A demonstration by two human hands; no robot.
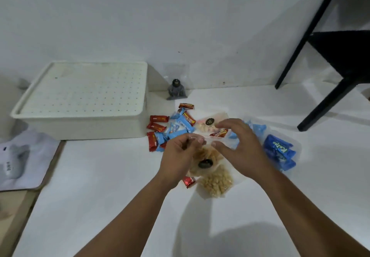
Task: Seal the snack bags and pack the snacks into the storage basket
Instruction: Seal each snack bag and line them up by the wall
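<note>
A plain white wall (pixel 180 16) rises behind a white desk (pixel 100 186), and the legs of a black chair (pixel 328 60) stand at the far right. The biggest thing on the desk is the white plastic storage basket (pixel 80 124) at the far left, covered by its white perforated lid (pixel 84 90). At the left edge lies a white padded pouch (pixel 20 158), blurred. Right of the basket a scatter of small red and light-blue wrapped snack bars (pixel 170 128) spreads over the desk, touching and overlapping one another. Near the right side lies a clear bag of dark-blue wrapped sweets (pixel 280 152). In the middle, a clear plastic bag of pale puffed snacks (pixel 217 182) hangs down to the desk, its top edge raised between the hands. The left hand (pixel 178 158) has its grip closed on that top edge, thumb and fingers pinching the plastic. The right hand (pixel 242 146) pinches the same edge just beside it, its other fingers spread above. Another clear bag of pale snacks (pixel 206 124) with a dark round label lies behind the hands. A small grey figurine (pixel 176 90) stands against the wall. One red wrapped bar (pixel 189 181) lies beside the held bag, under the left wrist.
</note>
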